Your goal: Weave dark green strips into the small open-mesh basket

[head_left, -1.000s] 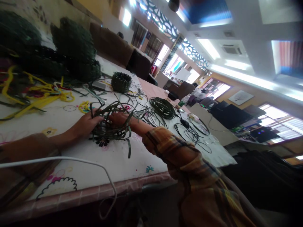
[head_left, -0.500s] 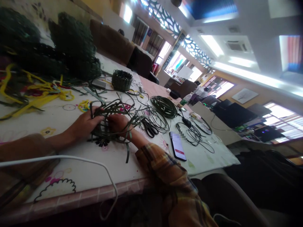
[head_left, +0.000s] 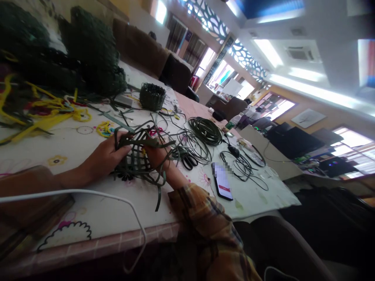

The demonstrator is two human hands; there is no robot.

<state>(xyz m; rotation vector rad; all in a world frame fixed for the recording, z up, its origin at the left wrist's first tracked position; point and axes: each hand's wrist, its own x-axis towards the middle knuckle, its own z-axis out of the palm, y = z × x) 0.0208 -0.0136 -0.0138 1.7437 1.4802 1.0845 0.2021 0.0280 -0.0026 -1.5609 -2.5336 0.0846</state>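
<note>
A half-woven basket of dark green strips (head_left: 137,158) lies on the table between my hands, its loose strip ends sticking out on several sides. My left hand (head_left: 109,154) grips its left upper edge, with the thumb pressed over the strips. At the basket's right side, my right hand (head_left: 157,157) has its fingers bent around a green strip; the fingertips are partly hidden. Black-handled scissors (head_left: 190,160) rest just right of my right hand. Behind the work stands a small round woven green basket (head_left: 152,96).
A coil of green strip (head_left: 205,131) and loose strands lie beyond the scissors. A phone (head_left: 222,181) and black cables (head_left: 243,166) are on the right. Yellow strips (head_left: 47,119) and large woven green pieces (head_left: 90,54) fill the left back. A white cable (head_left: 96,192) crosses the front.
My right hand has turned and shifted a little right, and the weave between my hands now shows more openly. My left hand still grips the left edge. The view has shifted slightly.
</note>
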